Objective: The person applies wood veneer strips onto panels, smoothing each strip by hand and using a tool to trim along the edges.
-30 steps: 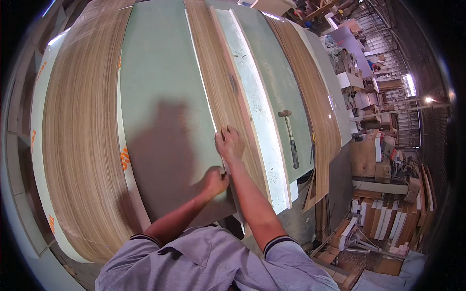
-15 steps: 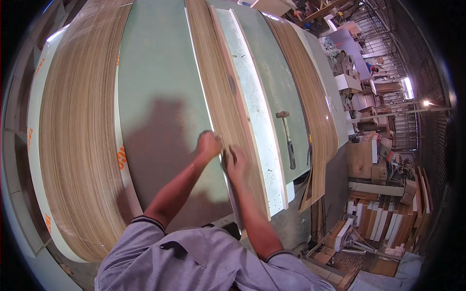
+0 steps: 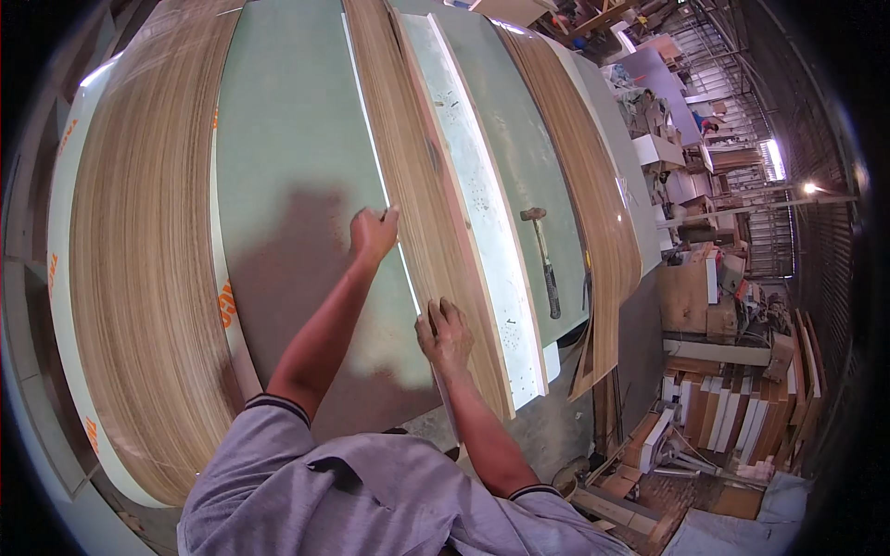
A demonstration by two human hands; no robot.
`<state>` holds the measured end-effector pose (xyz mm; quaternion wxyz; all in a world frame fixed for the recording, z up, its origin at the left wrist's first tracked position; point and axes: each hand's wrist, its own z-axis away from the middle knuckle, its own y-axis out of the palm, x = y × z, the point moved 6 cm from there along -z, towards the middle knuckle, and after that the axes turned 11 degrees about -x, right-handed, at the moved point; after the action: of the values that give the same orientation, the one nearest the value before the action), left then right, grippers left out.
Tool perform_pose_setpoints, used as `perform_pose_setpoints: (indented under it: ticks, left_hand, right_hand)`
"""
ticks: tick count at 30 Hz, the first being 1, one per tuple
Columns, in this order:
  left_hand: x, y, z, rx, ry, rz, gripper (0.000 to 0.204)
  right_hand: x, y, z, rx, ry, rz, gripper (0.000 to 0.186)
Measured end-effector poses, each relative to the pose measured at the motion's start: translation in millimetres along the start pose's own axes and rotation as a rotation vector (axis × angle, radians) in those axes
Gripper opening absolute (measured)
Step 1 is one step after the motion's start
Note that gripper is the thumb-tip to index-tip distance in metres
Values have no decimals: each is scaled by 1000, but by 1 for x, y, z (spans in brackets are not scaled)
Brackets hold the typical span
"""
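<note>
A long wood-grain strip (image 3: pixel 408 153) with a thin white left edge (image 3: pixel 375 139) runs away from me on a green work surface (image 3: pixel 278 111). My left hand (image 3: pixel 374 233) is closed at that white edge, its thumb and forefinger meeting there; whatever they pinch is too small to make out. Nearer to me, my right hand (image 3: pixel 447 338) rests on the strip, fingers stretched over the wood grain and thumb by the white edge. Just right of the strip lies a long pale board (image 3: pixel 482 195) with raised edges and dark specks.
A hammer (image 3: pixel 541 259) with a dark grip lies on the green surface to the right. Beyond it are thin wood-grain sheets (image 3: pixel 565 120). A wide wood-grain sheet (image 3: pixel 153 213) covers the left side. Stacked boards (image 3: pixel 732 417) stand at the far right.
My left hand has slid farther away along the white edge. My right hand has come a little nearer to me, and its fingers now lie flatter. The gap between my hands has widened.
</note>
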<state>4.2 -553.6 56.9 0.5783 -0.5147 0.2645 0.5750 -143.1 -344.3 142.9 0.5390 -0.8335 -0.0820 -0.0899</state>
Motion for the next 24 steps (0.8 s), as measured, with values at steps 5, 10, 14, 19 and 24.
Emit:
perform_pose_setpoints:
  ticks: [5, 10, 14, 19, 24]
  left_hand:
    - [69, 0, 97, 102, 178, 6, 37]
    - [76, 9, 201, 206, 299, -173, 28]
    - [61, 11, 208, 248, 65, -75, 26]
    - [63, 25, 175, 256, 75, -143, 21]
    - [37, 33, 108, 168, 230, -336, 30]
  right_hand:
    - [7, 33, -50, 85, 41, 6, 36]
    - [21, 64, -105, 40, 23, 10, 36]
    - [30, 82, -140, 106, 58, 13, 36]
    - [35, 91, -162, 109, 52, 1, 37]
    - [-1, 65, -132, 22, 198, -228, 39]
